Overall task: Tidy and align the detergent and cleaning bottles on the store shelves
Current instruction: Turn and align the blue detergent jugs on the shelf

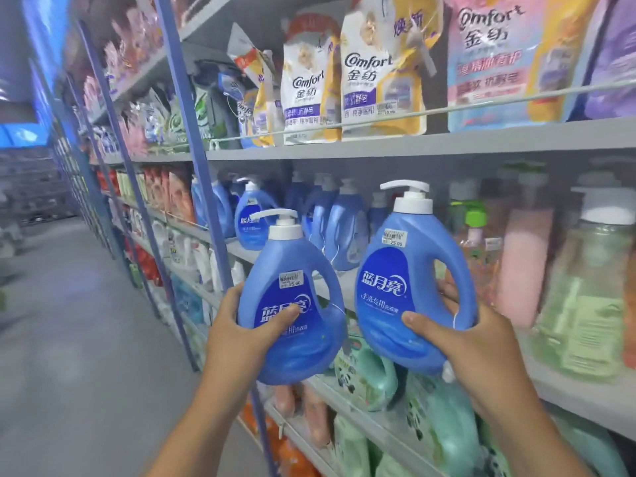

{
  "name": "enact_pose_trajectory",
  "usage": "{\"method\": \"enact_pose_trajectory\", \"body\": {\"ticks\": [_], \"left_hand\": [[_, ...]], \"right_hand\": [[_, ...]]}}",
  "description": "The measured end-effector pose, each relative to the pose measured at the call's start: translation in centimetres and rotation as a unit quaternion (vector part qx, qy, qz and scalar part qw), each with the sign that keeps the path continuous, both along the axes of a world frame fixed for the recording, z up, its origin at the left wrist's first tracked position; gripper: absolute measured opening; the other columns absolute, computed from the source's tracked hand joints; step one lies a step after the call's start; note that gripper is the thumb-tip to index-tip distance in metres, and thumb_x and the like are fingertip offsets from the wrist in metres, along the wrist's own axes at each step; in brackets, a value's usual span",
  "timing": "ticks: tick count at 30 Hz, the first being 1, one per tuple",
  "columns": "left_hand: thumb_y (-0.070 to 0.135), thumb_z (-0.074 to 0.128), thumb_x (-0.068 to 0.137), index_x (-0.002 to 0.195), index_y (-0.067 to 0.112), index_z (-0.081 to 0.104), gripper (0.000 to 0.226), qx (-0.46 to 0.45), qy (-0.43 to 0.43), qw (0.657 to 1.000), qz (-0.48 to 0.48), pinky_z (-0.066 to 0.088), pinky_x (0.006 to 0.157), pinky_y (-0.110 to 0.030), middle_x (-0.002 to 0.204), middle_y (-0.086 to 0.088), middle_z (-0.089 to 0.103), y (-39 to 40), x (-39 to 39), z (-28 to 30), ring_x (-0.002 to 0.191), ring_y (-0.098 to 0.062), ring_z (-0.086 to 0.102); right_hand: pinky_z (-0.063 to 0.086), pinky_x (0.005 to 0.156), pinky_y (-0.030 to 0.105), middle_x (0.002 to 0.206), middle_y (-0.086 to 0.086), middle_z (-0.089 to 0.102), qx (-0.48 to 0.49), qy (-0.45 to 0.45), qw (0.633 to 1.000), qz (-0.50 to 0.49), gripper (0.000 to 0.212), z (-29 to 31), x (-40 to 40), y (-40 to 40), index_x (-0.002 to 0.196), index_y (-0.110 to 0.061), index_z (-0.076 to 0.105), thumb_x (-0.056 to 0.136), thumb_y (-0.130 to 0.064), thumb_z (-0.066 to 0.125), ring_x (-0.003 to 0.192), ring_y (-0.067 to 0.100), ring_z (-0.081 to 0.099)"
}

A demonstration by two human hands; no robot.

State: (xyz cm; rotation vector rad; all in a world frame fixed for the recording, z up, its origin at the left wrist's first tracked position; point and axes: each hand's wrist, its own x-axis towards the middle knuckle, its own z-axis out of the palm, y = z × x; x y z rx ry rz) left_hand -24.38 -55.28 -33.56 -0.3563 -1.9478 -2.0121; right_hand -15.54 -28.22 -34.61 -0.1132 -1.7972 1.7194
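Two blue pump-top detergent bottles are held up in front of the middle shelf (568, 390). My left hand (241, 333) grips the smaller-looking left bottle (292, 325) near its base, thumb across the label. My right hand (471, 335) grips the right bottle (413, 287) low on its handle side, thumb on the front. Both bottles stand upright, labels facing me, each with a price sticker. More blue bottles of the same kind (344, 228) stand further back on that shelf.
Comfort softener pouches (375, 74) fill the shelf above behind a wire rail. Pink and clear bottles (523, 270) stand to the right. Green bottles (444, 425) and orange ones sit on lower shelves. A blue upright post (199, 166) divides the bays. The aisle floor lies to the left.
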Motion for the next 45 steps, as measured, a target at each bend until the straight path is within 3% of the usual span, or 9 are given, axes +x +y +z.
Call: {"method": "enact_pose_trajectory", "body": {"ticks": [7, 12, 19, 25, 30, 35, 38, 41, 45], "left_hand": [[0.055, 0.093, 0.051, 0.100, 0.050, 0.066, 0.056, -0.004, 0.007, 1.000, -0.009, 0.064, 0.069, -0.036, 0.098, 0.013, 0.077, -0.3, -13.2, 1.0, 0.085, -0.012, 0.077], [0.057, 0.092, 0.050, 0.104, 0.047, 0.066, 0.062, 0.019, 0.013, 0.999, -0.042, 0.063, 0.074, -0.038, 0.102, 0.011, 0.076, -0.4, -22.6, 0.1, 0.090, -0.013, 0.076], [0.056, 0.090, 0.055, 0.111, 0.041, 0.063, 0.064, -0.012, 0.025, 0.986, -0.162, 0.061, 0.076, -0.037, 0.102, 0.012, 0.076, -0.4, -35.1, -1.2, 0.090, -0.010, 0.075], [0.060, 0.094, 0.050, 0.114, 0.048, 0.061, 0.073, -0.038, 0.010, 0.941, -0.337, 0.061, 0.069, -0.023, 0.107, 0.009, 0.076, 1.6, -40.7, -1.8, 0.089, -0.009, 0.076], [0.046, 0.091, 0.063, 0.116, 0.055, 0.062, 0.062, -0.050, 0.005, 0.887, -0.459, 0.060, 0.073, -0.022, 0.110, 0.013, 0.076, 3.9, -41.4, -1.4, 0.096, -0.010, 0.075], [0.060, 0.077, 0.071, 0.129, 0.046, 0.058, 0.063, -0.125, 0.090, 0.911, -0.383, 0.054, 0.094, -0.025, 0.123, 0.019, 0.064, 2.9, -40.4, -0.9, 0.110, -0.001, 0.065], [0.055, 0.068, 0.084, 0.119, 0.040, 0.062, 0.039, -0.086, 0.212, 0.962, -0.149, 0.045, 0.097, -0.016, 0.118, 0.022, 0.060, -1.5, -43.0, 0.3, 0.114, -0.004, 0.060], [0.052, 0.072, 0.086, 0.120, 0.033, 0.059, 0.040, -0.074, 0.221, 0.972, 0.027, 0.048, 0.101, -0.036, 0.116, 0.019, 0.054, -6.0, -46.9, 1.3, 0.112, -0.014, 0.058], [0.060, 0.079, 0.072, 0.143, 0.034, 0.046, 0.082, -0.150, 0.059, 0.983, -0.092, 0.047, 0.107, -0.044, 0.136, 0.014, 0.055, -7.5, -50.8, 1.7, 0.122, -0.012, 0.058]], "right_hand": [[0.054, 0.062, 0.012, 0.088, -0.022, 0.078, 0.041, -0.043, 0.995, -0.083, 0.031, -0.1, -11.6, 0.1, 0.089, -0.031, 0.076, 0.068, -0.016, 0.094, 0.080, -0.005, 0.074], [0.060, 0.076, 0.036, 0.090, -0.021, 0.077, 0.060, -0.077, 0.980, -0.174, 0.036, -0.8, -16.3, -1.1, 0.093, -0.026, 0.072, 0.066, -0.024, 0.096, 0.085, 0.001, 0.073], [0.046, 0.058, 0.009, 0.084, -0.027, 0.074, 0.098, -0.115, 0.934, -0.325, 0.038, -1.2, -20.6, -4.0, 0.093, -0.029, 0.070, 0.066, -0.021, 0.096, 0.080, -0.009, 0.068], [0.053, 0.074, 0.037, 0.105, -0.019, 0.071, 0.130, -0.163, 0.861, -0.465, 0.063, -1.1, -22.3, -4.8, 0.113, -0.027, 0.062, 0.062, -0.035, 0.098, 0.094, 0.012, 0.069], [0.042, 0.066, 0.019, 0.098, -0.025, 0.059, 0.185, -0.173, 0.827, -0.502, 0.069, -0.2, -23.5, -6.0, 0.114, -0.038, 0.048, 0.066, -0.028, 0.096, 0.089, 0.016, 0.060], [0.041, 0.102, 0.042, 0.127, 0.010, 0.056, 0.303, -0.067, 0.745, -0.590, 0.068, 2.0, -25.5, -8.3, 0.133, -0.012, 0.053, 0.076, -0.040, 0.076, 0.116, 0.034, 0.052], [0.045, 0.102, 0.030, 0.120, -0.021, 0.056, 0.320, 0.032, 0.813, -0.485, 0.043, 3.8, -29.0, -11.1, 0.125, -0.026, 0.060, 0.089, -0.048, 0.070, 0.116, 0.019, 0.058], [0.047, 0.087, 0.020, 0.123, -0.031, 0.054, 0.259, -0.025, 0.895, -0.363, 0.059, 5.5, -32.7, -12.9, 0.128, -0.035, 0.058, 0.077, -0.057, 0.080, 0.116, -0.001, 0.057], [0.040, 0.077, 0.025, 0.120, -0.026, 0.055, 0.258, -0.143, 0.900, -0.320, 0.075, 7.2, -36.1, -13.2, 0.130, -0.044, 0.049, 0.066, -0.057, 0.085, 0.106, 0.004, 0.053]]}}
